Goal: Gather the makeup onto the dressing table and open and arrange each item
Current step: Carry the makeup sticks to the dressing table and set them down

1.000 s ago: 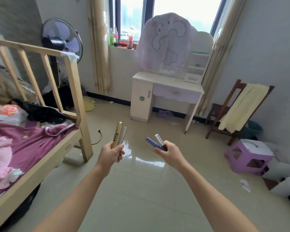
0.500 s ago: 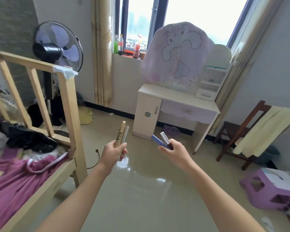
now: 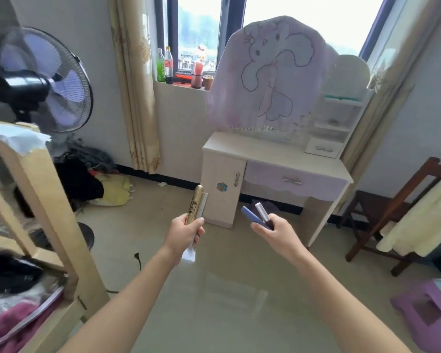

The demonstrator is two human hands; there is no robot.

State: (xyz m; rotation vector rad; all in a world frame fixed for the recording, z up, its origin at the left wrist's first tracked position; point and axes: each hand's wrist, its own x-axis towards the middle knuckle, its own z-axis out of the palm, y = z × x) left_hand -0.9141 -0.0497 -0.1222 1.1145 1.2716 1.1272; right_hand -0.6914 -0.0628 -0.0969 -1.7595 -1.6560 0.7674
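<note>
Now | left hand (image 3: 182, 234): gold tube (image 3: 194, 206) upright | right hand (image 3: 273, 234): seemingly blue pen (image 3: 251, 215)

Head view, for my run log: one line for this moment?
left hand: gold tube | right hand: blue tube | white dressing table: ahead

Dressing table (image 3: 270, 151) stands ahead under the window (image 3: 278, 26), fan (image 3: 43, 82) left, chair (image 3: 402, 212) right.

A gold tube (image 3: 195, 204) with dark print and a silver one (image 3: 202, 205); at three o'clock, a blue stick (image 3: 253, 216) beside a silver-capped one (image 3: 262, 212). The cream dressing table (image 3: 270, 151) has a lilac drawer (image 3: 294, 182); its pinkish cover (image 3: 270, 72) shows what looks like a cartoon elephant.
</note>
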